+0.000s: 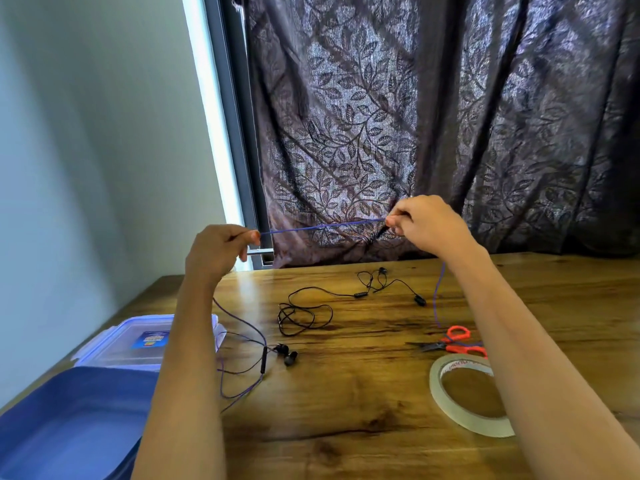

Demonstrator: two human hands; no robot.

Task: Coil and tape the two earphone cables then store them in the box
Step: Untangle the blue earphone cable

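My left hand [216, 251] and my right hand [427, 223] are raised above the table, each pinching the purple earphone cable [322, 226], which is stretched taut between them. Its loose ends hang down: one past my left forearm to the earbuds [287, 355] on the table, the other below my right wrist toward the scissors. A black earphone cable [304, 315] lies loosely tangled in the middle of the wooden table [363, 393]. The open blue box [69, 424] sits at the lower left, empty inside.
The clear box lid [135, 341] lies behind the box. A roll of tape [464, 393] rests under my right forearm, with orange-handled scissors [453, 342] just beyond it. A dark leaf-patterned curtain [433, 116] hangs behind the table's far edge.
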